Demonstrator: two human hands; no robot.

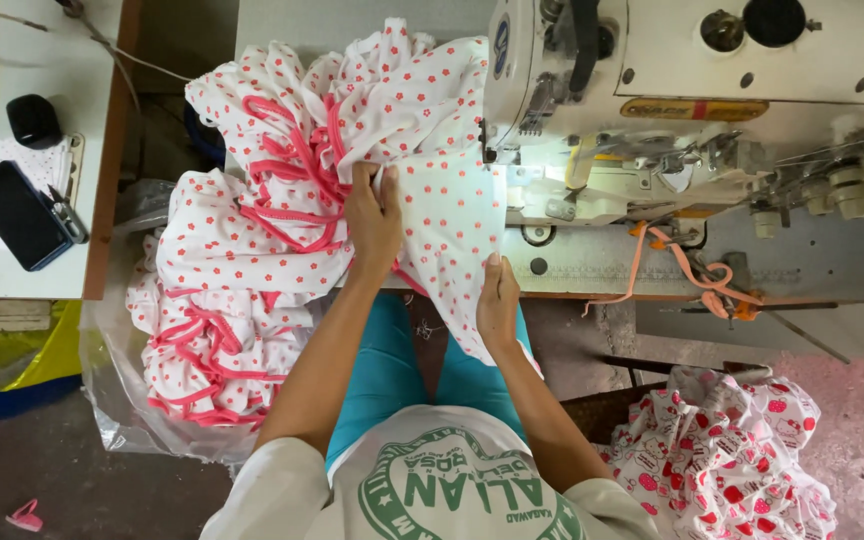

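Observation:
A white fabric piece dotted with small pink flowers lies across the bed of an industrial sewing machine. My left hand pinches its upper edge, just left of the machine's needle area. My right hand grips the lower hanging edge of the same piece near the table's front. To the left sits a heap of matching pieces edged with pink binding.
Pink binding tape trails over the machine table on the right. A second heap of printed fabric lies on the floor at lower right. A side table at left holds a dark phone and small snips.

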